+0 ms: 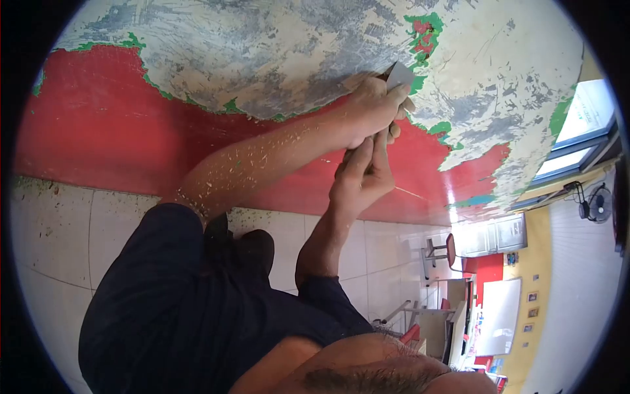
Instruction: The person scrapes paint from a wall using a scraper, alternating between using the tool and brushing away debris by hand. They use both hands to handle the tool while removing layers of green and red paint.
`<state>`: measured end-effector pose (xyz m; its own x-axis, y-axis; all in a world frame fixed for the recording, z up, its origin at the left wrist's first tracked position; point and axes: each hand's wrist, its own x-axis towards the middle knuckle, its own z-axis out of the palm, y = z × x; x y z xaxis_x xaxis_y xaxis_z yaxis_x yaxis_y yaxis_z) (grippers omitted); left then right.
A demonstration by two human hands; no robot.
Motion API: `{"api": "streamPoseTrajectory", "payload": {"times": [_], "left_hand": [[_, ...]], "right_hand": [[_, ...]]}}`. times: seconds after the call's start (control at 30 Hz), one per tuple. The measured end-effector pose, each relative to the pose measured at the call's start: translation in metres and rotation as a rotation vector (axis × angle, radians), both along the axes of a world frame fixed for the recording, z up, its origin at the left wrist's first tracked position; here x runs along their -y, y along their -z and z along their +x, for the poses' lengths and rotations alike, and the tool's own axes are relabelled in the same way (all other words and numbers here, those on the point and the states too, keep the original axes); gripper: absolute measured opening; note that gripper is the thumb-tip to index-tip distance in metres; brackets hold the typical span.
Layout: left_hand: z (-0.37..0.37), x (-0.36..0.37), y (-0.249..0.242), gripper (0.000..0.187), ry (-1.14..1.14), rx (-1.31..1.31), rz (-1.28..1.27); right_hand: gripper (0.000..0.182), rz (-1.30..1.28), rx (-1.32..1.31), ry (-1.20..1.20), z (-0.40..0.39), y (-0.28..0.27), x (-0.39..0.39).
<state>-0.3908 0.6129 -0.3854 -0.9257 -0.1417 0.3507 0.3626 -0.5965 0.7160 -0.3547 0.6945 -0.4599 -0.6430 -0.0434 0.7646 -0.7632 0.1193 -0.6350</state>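
A flat metal scraper lies with its blade against a patchy painted wall. My left hand is closed around the scraper close behind the blade. Just behind it, my right hand has its fingers wrapped on what seems to be the handle, which is mostly hidden by the hands. Around the blade the surface shows pale and grey scraped areas, with ragged green edges and red paint bordering them. Paint flakes cling to my left forearm.
Tiled floor, strewn with flakes near the wall, lies on the left of this sideways view. A chair, desks and a whiteboard stand in the background. A fan and a window are at the right.
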Motion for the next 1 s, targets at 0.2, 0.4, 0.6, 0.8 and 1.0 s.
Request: {"api": "streamPoseTrajectory", "payload": {"times": [0.2, 0.4, 0.6, 0.8, 1.0], "left_hand": [[-0.009, -0.001, -0.015, 0.034, -0.045, -0.125, -0.032], [-0.006, 0.002, -0.005, 0.039, -0.012, -0.039, -0.05], [-0.003, 0.002, 0.016, 0.04, 0.011, -0.01, -0.023], [0.001, 0.005, -0.008, 0.026, -0.02, -0.071, 0.027], [0.01, 0.018, -0.015, 0.035, -0.037, -0.095, -0.021]], "right_hand": [[0.036, 0.021, -0.025, 0.03, -0.01, -0.023, -0.001], [0.037, 0.002, -0.043, -0.019, -0.008, -0.021, 0.003], [0.036, -0.024, -0.039, -0.087, -0.006, -0.001, 0.001], [0.035, 0.063, -0.021, -0.017, 0.0, -0.032, 0.009], [0.037, 0.063, -0.099, 0.038, 0.005, -0.027, 0.022]]}}
